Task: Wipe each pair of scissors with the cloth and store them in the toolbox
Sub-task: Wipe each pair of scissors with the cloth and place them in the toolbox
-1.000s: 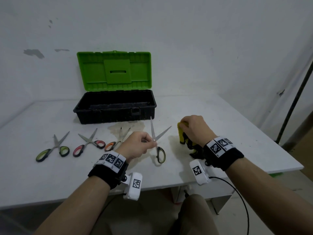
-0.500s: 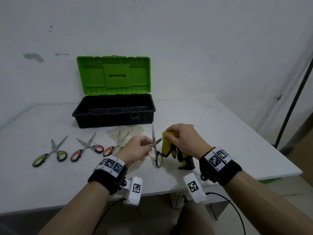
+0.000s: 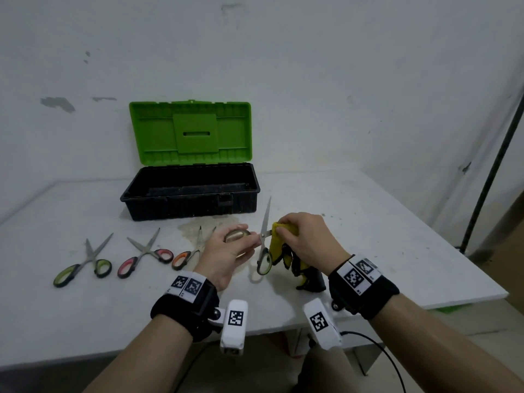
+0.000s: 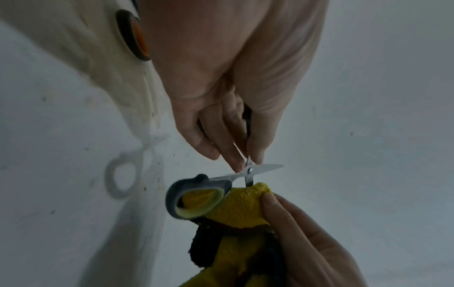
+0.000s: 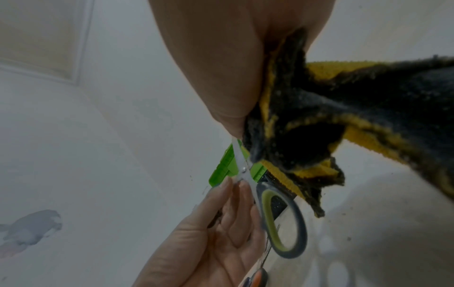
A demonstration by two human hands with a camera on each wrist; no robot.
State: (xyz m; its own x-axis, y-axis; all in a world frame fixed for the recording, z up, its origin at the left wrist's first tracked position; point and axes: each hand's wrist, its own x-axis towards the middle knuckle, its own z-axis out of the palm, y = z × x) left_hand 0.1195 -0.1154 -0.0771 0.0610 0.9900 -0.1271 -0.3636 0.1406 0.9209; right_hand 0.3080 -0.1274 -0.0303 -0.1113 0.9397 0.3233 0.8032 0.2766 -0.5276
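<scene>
Your left hand [image 3: 226,251] pinching the grey-handled steel scissors [image 3: 264,236] at their pivot, your right hand [image 3: 307,236] at 3 o'clock clamping the yellow-and-black cloth [image 3: 279,245] round one blade

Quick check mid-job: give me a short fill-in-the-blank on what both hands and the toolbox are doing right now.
1. The left hand pinches the held scissors near the ____.
2. The right hand presses the ____ cloth onto one blade.
3. The toolbox lid stands ____.
4. ____ other pairs lie on the table.

Missing words: pivot; yellow; open; three
</scene>
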